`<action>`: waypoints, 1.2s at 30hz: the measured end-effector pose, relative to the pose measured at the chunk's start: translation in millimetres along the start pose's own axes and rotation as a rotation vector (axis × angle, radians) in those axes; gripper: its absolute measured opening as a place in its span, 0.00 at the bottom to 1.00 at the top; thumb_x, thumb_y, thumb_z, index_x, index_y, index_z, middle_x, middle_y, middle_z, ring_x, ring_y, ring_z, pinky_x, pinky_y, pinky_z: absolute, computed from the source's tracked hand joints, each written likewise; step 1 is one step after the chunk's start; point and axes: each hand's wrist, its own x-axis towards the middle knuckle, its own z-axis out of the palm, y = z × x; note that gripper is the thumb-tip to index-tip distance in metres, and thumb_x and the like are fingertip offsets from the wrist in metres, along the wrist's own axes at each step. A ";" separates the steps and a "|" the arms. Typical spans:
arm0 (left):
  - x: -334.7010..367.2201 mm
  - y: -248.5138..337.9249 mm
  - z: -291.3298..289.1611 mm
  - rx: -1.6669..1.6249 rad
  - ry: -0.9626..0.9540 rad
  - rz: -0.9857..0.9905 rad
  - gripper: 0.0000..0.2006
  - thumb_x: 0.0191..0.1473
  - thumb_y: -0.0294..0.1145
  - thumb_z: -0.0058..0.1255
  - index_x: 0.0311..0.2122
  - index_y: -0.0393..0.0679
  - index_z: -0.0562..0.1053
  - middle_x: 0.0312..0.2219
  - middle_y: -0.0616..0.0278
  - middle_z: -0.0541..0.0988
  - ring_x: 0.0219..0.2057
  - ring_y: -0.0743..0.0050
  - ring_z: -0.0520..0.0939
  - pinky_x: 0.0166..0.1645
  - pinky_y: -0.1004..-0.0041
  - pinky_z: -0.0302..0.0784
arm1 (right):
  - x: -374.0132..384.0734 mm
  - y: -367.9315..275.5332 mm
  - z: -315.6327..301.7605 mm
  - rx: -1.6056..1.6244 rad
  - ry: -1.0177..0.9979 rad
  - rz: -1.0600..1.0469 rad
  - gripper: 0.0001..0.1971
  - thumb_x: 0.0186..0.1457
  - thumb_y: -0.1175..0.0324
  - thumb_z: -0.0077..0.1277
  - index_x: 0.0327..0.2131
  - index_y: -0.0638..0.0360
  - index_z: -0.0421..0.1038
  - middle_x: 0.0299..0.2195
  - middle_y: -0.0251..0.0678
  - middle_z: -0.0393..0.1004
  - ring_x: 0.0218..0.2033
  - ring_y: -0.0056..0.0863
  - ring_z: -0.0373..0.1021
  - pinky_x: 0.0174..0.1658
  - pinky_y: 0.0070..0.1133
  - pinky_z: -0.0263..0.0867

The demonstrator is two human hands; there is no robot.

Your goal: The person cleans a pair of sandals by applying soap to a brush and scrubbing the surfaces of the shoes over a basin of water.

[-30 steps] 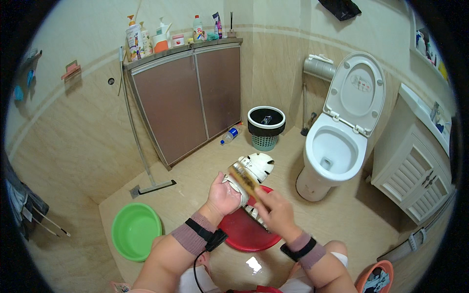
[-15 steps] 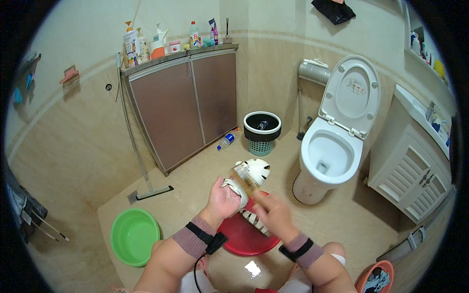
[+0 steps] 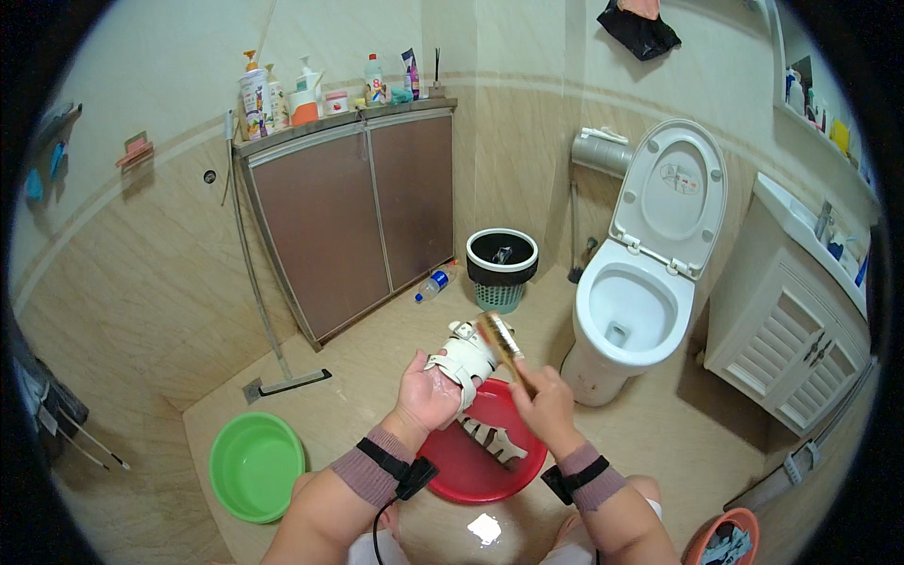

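My left hand [image 3: 426,394] holds a white strappy sandal [image 3: 461,365] over the far left part of a red basin [image 3: 471,488]. Its straps and a buckle face up, and my palm shows wet patches. In my right hand [image 3: 548,407] is a wooden-handled scrubbing brush [image 3: 502,341], its head at the far right end of the sandal. Whether the bristles touch it I cannot tell. A second white sandal [image 3: 496,439] lies in the basin, partly in dark water.
Left of me stands a green basin [image 3: 256,466]; a floor squeegee [image 3: 295,381] leans behind it. Ahead are a brown cabinet [image 3: 353,221], a bottle [image 3: 432,284] and a waste bin [image 3: 501,273]. A toilet [image 3: 626,306] with raised lid and an orange basket [image 3: 723,539] are to the right.
The brush has shifted right across the sandal, along with my right hand. The sandal has been turned in my left hand, so more of its straps show.
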 end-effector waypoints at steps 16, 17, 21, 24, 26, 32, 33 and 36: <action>6.3 12.7 -22.1 -0.053 -0.195 -0.038 0.32 0.63 0.58 0.20 0.58 0.41 0.61 0.57 0.51 0.67 0.59 0.49 0.65 0.66 0.51 0.52 | -15.7 -15.7 18.3 0.131 -0.008 -0.277 0.19 0.49 0.66 0.57 0.47 0.49 0.74 0.28 0.38 0.73 0.27 0.37 0.71 0.31 0.32 0.69; 2.4 2.2 -3.5 -0.016 -0.070 0.014 0.31 0.63 0.58 0.20 0.56 0.43 0.62 0.56 0.51 0.68 0.59 0.48 0.66 0.65 0.47 0.51 | -8.1 -3.6 8.3 -0.010 -0.036 -0.119 0.17 0.50 0.65 0.56 0.46 0.50 0.75 0.27 0.39 0.73 0.27 0.38 0.71 0.30 0.33 0.68; 0.2 -0.9 3.6 0.014 0.059 0.045 0.29 0.63 0.58 0.21 0.55 0.44 0.62 0.56 0.51 0.68 0.59 0.47 0.66 0.64 0.44 0.51 | -10.7 -5.8 12.9 0.030 -0.006 -0.156 0.19 0.50 0.65 0.56 0.47 0.49 0.74 0.26 0.41 0.72 0.27 0.39 0.71 0.28 0.32 0.67; 5.8 15.6 -22.1 -0.107 -0.191 -0.054 0.28 0.64 0.57 0.22 0.52 0.44 0.63 0.56 0.51 0.68 0.58 0.46 0.66 0.63 0.41 0.52 | -21.9 -29.3 20.6 0.133 -0.100 -0.222 0.20 0.49 0.64 0.57 0.48 0.49 0.73 0.25 0.40 0.71 0.26 0.39 0.71 0.27 0.32 0.67; 0.1 0.6 1.4 0.010 0.044 0.048 0.31 0.64 0.57 0.21 0.57 0.42 0.62 0.58 0.52 0.66 0.59 0.49 0.66 0.65 0.49 0.53 | -6.5 -0.3 11.4 -0.041 -0.029 -0.128 0.20 0.48 0.63 0.57 0.48 0.48 0.74 0.25 0.40 0.71 0.26 0.39 0.70 0.27 0.32 0.67; 8.1 17.7 -25.7 -0.011 -0.153 -0.005 0.28 0.64 0.57 0.22 0.54 0.45 0.62 0.56 0.52 0.67 0.58 0.51 0.67 0.64 0.48 0.54 | -25.1 -39.3 16.0 0.138 -0.122 -0.178 0.19 0.48 0.67 0.57 0.47 0.50 0.75 0.25 0.40 0.70 0.27 0.38 0.71 0.30 0.30 0.67; 10.4 14.6 -22.3 -0.012 -0.157 -0.020 0.28 0.64 0.57 0.22 0.54 0.45 0.62 0.56 0.52 0.67 0.58 0.51 0.67 0.64 0.48 0.54 | -20.0 -25.9 18.0 0.120 -0.075 -0.194 0.19 0.48 0.67 0.57 0.46 0.50 0.75 0.25 0.40 0.71 0.27 0.38 0.70 0.30 0.30 0.66; 2.1 6.3 -6.4 -0.024 -0.052 0.027 0.29 0.64 0.57 0.21 0.55 0.45 0.61 0.57 0.51 0.67 0.59 0.48 0.66 0.65 0.47 0.52 | 5.4 -1.4 -3.4 -0.052 -0.003 0.000 0.20 0.49 0.65 0.57 0.48 0.48 0.74 0.27 0.41 0.73 0.27 0.38 0.71 0.30 0.33 0.68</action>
